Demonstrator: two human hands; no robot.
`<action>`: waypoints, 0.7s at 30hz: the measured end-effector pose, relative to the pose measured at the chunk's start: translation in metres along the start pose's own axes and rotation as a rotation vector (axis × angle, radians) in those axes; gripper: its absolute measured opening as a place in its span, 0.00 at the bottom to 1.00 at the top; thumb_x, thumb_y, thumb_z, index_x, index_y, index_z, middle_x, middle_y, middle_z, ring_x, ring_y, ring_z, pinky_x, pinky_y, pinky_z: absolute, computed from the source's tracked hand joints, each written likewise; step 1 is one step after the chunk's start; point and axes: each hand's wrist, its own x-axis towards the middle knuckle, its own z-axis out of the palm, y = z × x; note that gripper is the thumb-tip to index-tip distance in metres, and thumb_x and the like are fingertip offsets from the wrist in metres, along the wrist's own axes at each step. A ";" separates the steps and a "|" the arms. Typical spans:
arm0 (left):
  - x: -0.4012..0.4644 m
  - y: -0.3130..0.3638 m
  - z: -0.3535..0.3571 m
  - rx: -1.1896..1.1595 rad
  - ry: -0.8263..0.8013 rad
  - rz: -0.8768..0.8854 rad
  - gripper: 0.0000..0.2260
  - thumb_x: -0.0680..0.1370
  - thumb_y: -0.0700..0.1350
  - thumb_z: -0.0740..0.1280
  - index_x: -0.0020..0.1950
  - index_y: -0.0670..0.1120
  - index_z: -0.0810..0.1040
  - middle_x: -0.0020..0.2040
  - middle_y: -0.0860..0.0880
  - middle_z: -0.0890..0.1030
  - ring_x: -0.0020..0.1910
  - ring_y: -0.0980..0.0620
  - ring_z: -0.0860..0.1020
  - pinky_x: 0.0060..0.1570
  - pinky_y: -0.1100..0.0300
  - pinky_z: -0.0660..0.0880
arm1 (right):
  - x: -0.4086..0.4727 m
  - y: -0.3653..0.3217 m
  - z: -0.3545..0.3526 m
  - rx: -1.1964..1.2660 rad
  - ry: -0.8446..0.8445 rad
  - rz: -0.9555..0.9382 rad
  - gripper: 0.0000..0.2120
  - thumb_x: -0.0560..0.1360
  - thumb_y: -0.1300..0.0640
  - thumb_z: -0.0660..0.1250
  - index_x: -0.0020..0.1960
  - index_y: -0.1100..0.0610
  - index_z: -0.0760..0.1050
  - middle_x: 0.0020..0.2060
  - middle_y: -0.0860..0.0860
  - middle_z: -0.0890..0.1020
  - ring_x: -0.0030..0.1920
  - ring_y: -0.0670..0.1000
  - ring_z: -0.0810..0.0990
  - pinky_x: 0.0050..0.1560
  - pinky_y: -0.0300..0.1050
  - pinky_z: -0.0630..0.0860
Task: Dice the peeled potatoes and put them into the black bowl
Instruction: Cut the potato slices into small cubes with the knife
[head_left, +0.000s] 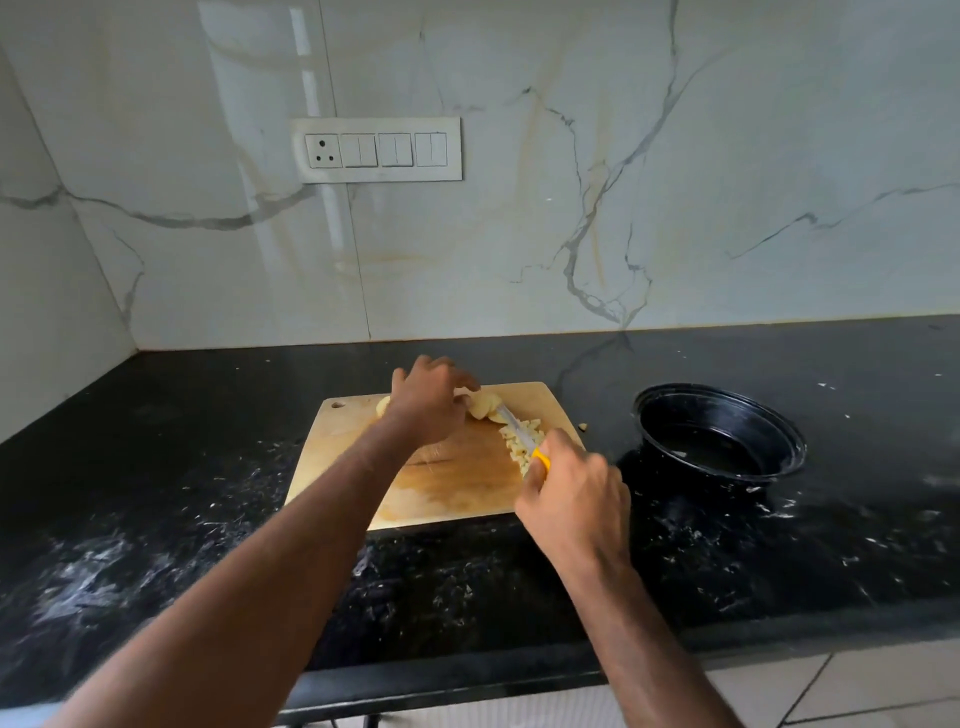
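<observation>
A wooden cutting board (452, 483) lies on the black counter. At its far edge my left hand (428, 400) holds a peeled potato piece (485, 404) down with curled fingers. My right hand (571, 499) grips a yellow-handled knife (524, 441); its blade points at the potato piece. A pile of diced potato (522, 441) lies on the board's right side, under the blade. Another peeled potato (383, 406) peeks out left of my left hand. The black bowl (719, 434) stands right of the board and holds no potato that I can see.
One small potato bit (583, 427) lies on the black counter (156, 467) between board and bowl. A marble wall with a switch panel (376, 150) rises behind. The counter's front edge runs along the bottom, tiled floor beyond at lower right.
</observation>
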 end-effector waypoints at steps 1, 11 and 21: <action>0.003 -0.001 -0.001 0.042 -0.045 -0.001 0.15 0.81 0.47 0.65 0.67 0.57 0.77 0.70 0.54 0.74 0.72 0.47 0.64 0.69 0.39 0.59 | 0.000 0.000 0.001 0.005 -0.011 -0.012 0.07 0.72 0.55 0.70 0.48 0.54 0.75 0.36 0.53 0.83 0.36 0.58 0.83 0.34 0.50 0.78; 0.012 -0.012 0.000 0.027 -0.184 0.010 0.16 0.80 0.46 0.69 0.67 0.53 0.79 0.64 0.53 0.79 0.67 0.47 0.69 0.61 0.43 0.61 | 0.004 0.001 0.004 0.071 -0.056 -0.049 0.06 0.76 0.52 0.68 0.50 0.53 0.74 0.39 0.48 0.82 0.39 0.52 0.82 0.37 0.46 0.75; -0.004 -0.006 -0.003 0.061 0.019 0.090 0.08 0.80 0.41 0.65 0.52 0.51 0.82 0.55 0.55 0.80 0.63 0.50 0.68 0.57 0.45 0.59 | 0.004 0.001 0.002 0.076 -0.058 -0.028 0.05 0.76 0.52 0.67 0.49 0.52 0.73 0.38 0.48 0.82 0.36 0.52 0.78 0.35 0.43 0.68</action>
